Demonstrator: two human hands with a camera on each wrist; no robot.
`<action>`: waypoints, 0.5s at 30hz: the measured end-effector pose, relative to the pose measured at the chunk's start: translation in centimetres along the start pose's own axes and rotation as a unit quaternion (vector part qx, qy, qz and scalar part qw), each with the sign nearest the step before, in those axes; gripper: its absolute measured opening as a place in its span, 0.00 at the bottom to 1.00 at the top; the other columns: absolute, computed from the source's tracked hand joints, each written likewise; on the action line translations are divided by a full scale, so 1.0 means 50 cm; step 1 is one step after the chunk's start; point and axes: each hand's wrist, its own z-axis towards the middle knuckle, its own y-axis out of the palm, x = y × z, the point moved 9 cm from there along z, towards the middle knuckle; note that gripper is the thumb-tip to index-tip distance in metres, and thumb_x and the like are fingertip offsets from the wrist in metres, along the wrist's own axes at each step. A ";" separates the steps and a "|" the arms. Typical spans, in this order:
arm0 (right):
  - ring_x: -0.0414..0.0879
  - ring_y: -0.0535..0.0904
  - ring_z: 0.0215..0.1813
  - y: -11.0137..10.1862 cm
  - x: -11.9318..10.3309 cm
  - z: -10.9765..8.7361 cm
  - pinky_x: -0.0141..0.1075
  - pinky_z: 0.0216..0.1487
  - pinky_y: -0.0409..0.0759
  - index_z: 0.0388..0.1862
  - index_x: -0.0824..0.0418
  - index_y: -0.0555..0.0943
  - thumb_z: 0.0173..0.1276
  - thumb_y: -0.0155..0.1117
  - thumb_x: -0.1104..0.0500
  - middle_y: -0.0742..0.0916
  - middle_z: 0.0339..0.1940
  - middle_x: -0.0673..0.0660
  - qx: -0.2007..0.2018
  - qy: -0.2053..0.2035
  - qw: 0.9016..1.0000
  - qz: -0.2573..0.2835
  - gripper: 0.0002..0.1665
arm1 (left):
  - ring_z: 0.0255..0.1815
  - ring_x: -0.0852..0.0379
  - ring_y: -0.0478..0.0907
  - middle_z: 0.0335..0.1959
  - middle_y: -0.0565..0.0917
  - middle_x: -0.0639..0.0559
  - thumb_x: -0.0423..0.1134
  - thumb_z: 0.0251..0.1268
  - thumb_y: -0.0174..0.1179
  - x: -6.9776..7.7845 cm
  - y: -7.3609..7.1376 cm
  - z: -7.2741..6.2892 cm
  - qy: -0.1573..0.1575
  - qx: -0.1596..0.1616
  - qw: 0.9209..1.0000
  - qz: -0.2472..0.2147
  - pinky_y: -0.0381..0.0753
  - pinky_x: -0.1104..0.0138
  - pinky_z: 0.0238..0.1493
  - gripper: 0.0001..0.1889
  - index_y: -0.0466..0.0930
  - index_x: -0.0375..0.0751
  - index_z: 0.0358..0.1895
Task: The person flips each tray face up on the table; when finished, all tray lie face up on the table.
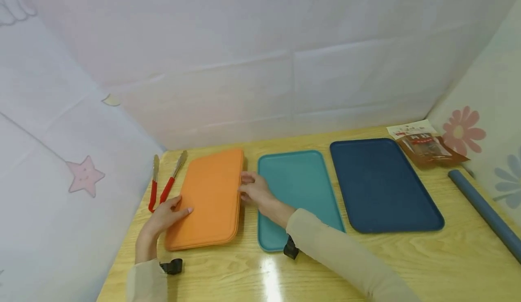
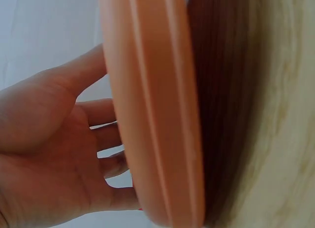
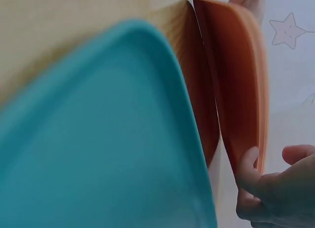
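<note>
An orange tray [image 1: 209, 198] lies tilted at the left of the table, its right side raised off the wood. Ridge lines run along its edge, and I cannot tell whether several trays are stacked. My left hand [image 1: 163, 217] holds the left edge, thumb on the upper face; in the left wrist view its fingers pass behind the tray's rim. At the right edge, my right hand [image 1: 256, 190] curls its fingers round the rim. The right wrist view shows fingertips [image 3: 248, 159] on the underside and the thumb held apart. A teal tray [image 1: 299, 180] lies partly under my right forearm.
Red-handled tongs [image 1: 168, 189] lie left of the orange tray. A navy tray [image 1: 382, 184] is right of the teal one. Brown food packages [image 1: 431, 148] sit in the back right corner, with a grey-blue roll [image 1: 484, 209] along the right side. Fabric walls surround the table.
</note>
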 end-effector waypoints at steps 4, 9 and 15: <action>0.51 0.80 0.46 -0.003 -0.023 -0.001 0.51 0.53 0.78 0.69 0.65 0.68 0.62 0.62 0.73 0.73 0.62 0.66 -0.021 -0.025 0.999 -0.021 0.35 | 0.71 0.28 0.50 0.71 0.52 0.23 0.51 0.69 0.58 0.001 0.006 0.007 0.004 -0.009 1.000 -0.018 0.57 0.41 0.67 0.45 0.48 0.21 0.72; 0.51 0.80 0.48 -0.002 -0.032 0.003 0.54 0.56 0.77 0.69 0.65 0.68 0.62 0.64 0.73 0.74 0.61 0.66 -0.035 -0.026 0.999 -0.022 0.36 | 0.71 0.28 0.51 0.71 0.52 0.23 0.51 0.69 0.58 0.003 0.004 0.003 0.008 -0.010 1.000 -0.019 0.59 0.41 0.66 0.44 0.47 0.20 0.72; 0.49 0.81 0.43 0.008 -0.043 0.004 0.55 0.56 0.76 0.69 0.65 0.68 0.61 0.64 0.75 0.77 0.54 0.67 -0.071 -0.033 0.997 -0.027 0.36 | 0.70 0.28 0.54 0.70 0.55 0.22 0.51 0.70 0.57 0.005 -0.001 -0.004 0.017 -0.007 1.000 -0.015 0.61 0.41 0.65 0.43 0.49 0.20 0.72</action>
